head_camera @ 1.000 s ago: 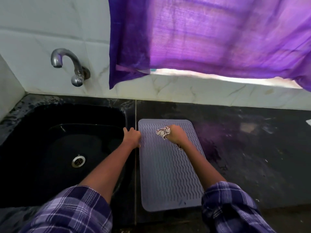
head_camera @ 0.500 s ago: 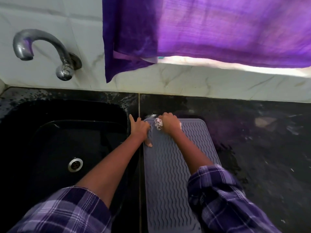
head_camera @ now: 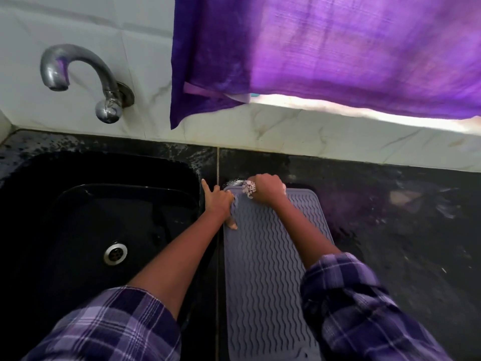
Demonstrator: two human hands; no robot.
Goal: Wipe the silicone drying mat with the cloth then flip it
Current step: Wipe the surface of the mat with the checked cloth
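Grey silicone drying mat (head_camera: 263, 269) lies flat on the tabletop (head_camera: 390, 230); right hand (head_camera: 268, 188) clutches the cloth (head_camera: 249, 188) at its far edge, left hand (head_camera: 218, 201) pinches its left edge.

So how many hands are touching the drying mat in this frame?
2. The left hand holds the drying mat at its far left edge, thumb pressed on it. The right hand grips the cloth against the mat's far edge. Nothing suggests another.
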